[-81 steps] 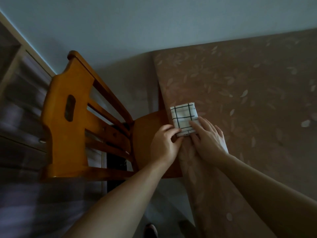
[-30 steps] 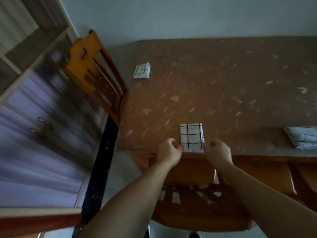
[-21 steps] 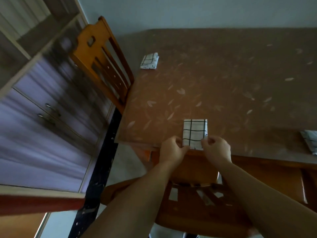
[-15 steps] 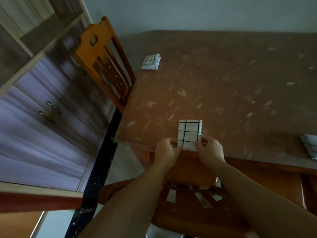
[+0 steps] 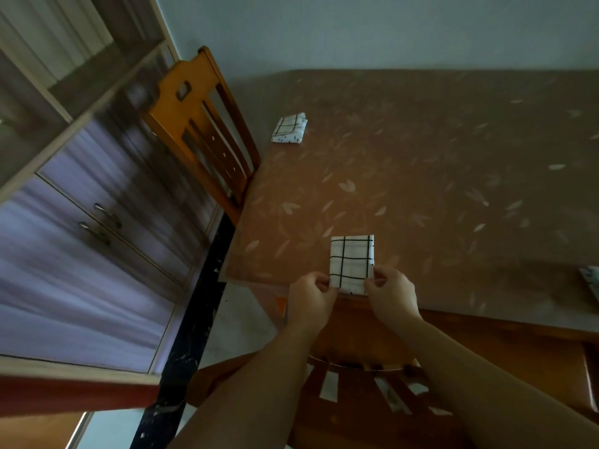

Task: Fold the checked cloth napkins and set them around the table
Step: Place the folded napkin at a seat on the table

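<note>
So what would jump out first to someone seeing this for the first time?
The white checked napkin at the table's near edge, pinched at its near corners by the left hand and right hand. Then another folded napkin at the far-left corner beside an orange wooden chair.

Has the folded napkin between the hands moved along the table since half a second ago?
Cannot tell. The napkin lies at the near table edge as before; its small shift in the picture may only be camera motion.

both bare forearms reach forward side by side; the left hand (image 5: 310, 298) and the right hand (image 5: 393, 294) sit level and close together, fingers curled, each pinching a near corner of the white black-checked folded cloth napkin (image 5: 352, 262)
</note>
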`<action>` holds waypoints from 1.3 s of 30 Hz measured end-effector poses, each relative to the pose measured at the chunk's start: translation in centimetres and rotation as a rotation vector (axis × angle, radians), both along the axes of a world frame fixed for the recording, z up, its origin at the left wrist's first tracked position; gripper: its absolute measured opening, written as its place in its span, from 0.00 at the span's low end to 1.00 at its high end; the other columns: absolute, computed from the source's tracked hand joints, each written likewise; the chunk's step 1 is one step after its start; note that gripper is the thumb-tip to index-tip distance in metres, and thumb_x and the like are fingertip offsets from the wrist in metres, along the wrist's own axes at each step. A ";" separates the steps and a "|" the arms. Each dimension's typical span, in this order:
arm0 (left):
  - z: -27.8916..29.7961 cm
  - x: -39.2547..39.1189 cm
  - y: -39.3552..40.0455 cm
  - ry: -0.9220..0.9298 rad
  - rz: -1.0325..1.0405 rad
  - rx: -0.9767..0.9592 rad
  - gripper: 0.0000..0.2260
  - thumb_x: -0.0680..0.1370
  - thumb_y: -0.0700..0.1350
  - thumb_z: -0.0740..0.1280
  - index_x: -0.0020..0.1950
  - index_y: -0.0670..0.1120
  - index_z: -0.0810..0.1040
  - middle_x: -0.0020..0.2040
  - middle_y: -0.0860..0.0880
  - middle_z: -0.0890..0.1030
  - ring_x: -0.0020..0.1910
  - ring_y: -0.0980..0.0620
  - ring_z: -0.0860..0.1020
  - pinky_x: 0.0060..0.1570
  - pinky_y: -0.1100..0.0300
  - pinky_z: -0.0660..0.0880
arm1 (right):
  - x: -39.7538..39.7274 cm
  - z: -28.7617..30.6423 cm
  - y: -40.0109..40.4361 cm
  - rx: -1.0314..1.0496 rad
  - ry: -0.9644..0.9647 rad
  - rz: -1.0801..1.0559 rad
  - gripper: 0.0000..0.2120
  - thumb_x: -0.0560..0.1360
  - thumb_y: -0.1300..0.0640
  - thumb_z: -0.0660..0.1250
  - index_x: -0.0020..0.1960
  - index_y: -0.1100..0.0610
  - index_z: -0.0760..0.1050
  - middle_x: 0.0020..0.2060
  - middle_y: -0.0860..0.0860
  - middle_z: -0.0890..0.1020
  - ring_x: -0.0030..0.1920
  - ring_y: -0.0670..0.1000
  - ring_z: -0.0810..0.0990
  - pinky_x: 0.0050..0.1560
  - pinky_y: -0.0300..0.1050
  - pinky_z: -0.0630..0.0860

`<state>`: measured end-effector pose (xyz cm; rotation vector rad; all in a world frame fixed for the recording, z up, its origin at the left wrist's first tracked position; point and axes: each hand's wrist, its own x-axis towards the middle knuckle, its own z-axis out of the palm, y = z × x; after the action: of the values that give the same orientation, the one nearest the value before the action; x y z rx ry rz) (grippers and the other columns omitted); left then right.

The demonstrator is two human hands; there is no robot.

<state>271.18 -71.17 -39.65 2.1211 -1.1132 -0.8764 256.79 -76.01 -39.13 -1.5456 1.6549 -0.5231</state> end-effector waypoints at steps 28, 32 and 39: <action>17.2 -13.9 -1.2 -0.403 -0.550 -0.181 0.24 0.75 0.59 0.66 0.69 0.53 0.72 0.67 0.51 0.74 0.66 0.47 0.72 0.62 0.53 0.71 | -21.6 16.7 3.3 -0.218 0.501 -0.042 0.20 0.77 0.50 0.62 0.66 0.57 0.72 0.63 0.55 0.75 0.62 0.58 0.73 0.62 0.53 0.71; 17.8 -19.5 0.5 -0.358 -0.627 -0.195 0.25 0.75 0.59 0.66 0.70 0.52 0.71 0.68 0.49 0.73 0.67 0.48 0.71 0.64 0.52 0.71 | -27.3 17.6 7.0 -0.208 0.431 -0.204 0.13 0.74 0.49 0.64 0.55 0.55 0.75 0.57 0.52 0.77 0.53 0.53 0.76 0.54 0.52 0.75; 16.8 -28.0 -1.2 -0.344 -0.628 -0.164 0.24 0.75 0.58 0.66 0.69 0.52 0.72 0.66 0.50 0.74 0.65 0.49 0.73 0.63 0.52 0.71 | -36.2 16.4 4.4 -0.187 0.361 -0.230 0.11 0.71 0.51 0.62 0.49 0.54 0.75 0.49 0.50 0.78 0.48 0.52 0.76 0.45 0.48 0.74</action>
<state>243.22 -72.32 -22.80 1.8417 -2.0219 -0.6523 220.58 -71.60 -22.73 -1.6669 2.1287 -0.5556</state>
